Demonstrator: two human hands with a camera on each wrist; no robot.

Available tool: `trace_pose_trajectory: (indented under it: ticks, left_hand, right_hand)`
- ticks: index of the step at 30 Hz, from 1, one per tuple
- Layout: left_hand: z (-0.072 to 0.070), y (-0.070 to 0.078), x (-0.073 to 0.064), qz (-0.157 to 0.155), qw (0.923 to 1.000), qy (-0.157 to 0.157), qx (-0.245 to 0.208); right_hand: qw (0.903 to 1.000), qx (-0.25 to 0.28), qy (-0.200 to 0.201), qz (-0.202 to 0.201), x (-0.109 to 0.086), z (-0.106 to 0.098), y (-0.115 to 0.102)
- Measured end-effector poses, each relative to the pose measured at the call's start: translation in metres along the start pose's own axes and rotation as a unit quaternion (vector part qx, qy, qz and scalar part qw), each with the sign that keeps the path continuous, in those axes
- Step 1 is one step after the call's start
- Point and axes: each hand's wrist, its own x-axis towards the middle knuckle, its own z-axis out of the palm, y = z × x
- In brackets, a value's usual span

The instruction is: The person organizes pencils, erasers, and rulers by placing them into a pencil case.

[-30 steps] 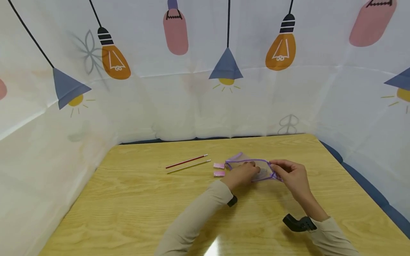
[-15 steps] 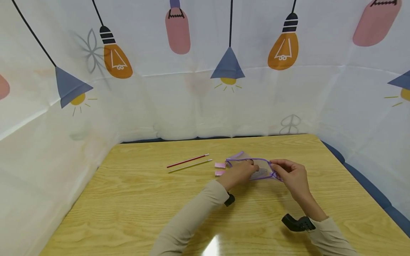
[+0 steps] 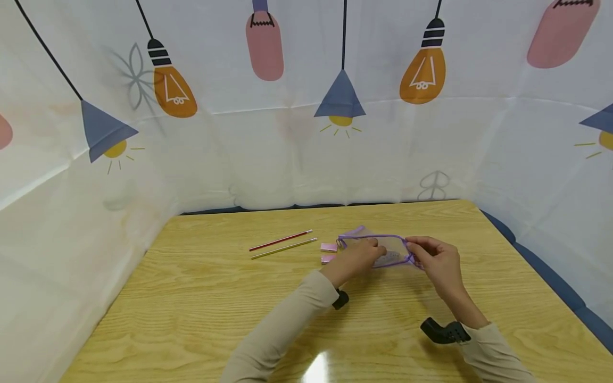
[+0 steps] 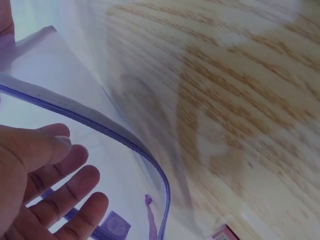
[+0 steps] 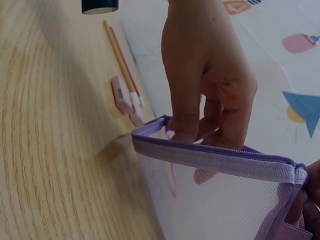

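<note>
A see-through mesh zip pouch (image 3: 395,258) with purple trim lies at the right of the table, its zip undone. My right hand (image 3: 438,263) pinches the pouch's right end between thumb and fingers. Over the mouth is my left hand (image 3: 356,258), its fingers reaching down past the zipper edge (image 5: 220,159) in the right wrist view. In the left wrist view the fingers (image 4: 75,182) are loosely bent, with nothing between them. Inside the pouch a small purple tab (image 4: 116,226) shows at the bottom of that view.
Two small pink blocks (image 3: 329,247) sit just left of the pouch. Further left, a red pencil (image 3: 280,240) and a yellow pencil (image 3: 283,248) lie side by side on the wooden table (image 3: 191,298). A printed curtain (image 3: 292,159) hangs behind and at both sides.
My left hand has shifted slightly left within the pouch mouth, so more of the mesh shows. My right hand keeps its pinch, the pouch's end a little higher.
</note>
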Motion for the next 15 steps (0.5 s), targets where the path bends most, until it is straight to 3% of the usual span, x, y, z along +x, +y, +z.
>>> trace_pose_trajectory:
  ticks: [10, 15]
  left_hand:
    - [-0.005, -0.002, -0.011, 0.031, 0.9975, 0.059, 0.022]
    - [-0.010, -0.004, -0.020, 0.024, 0.9984, 0.051, -0.004]
  right_hand:
    - [0.9992, 0.009, 0.037, 0.014, 0.003, 0.003, 0.001]
    - [0.9989, 0.006, 0.041, 0.020, 0.005, 0.003, 0.001]
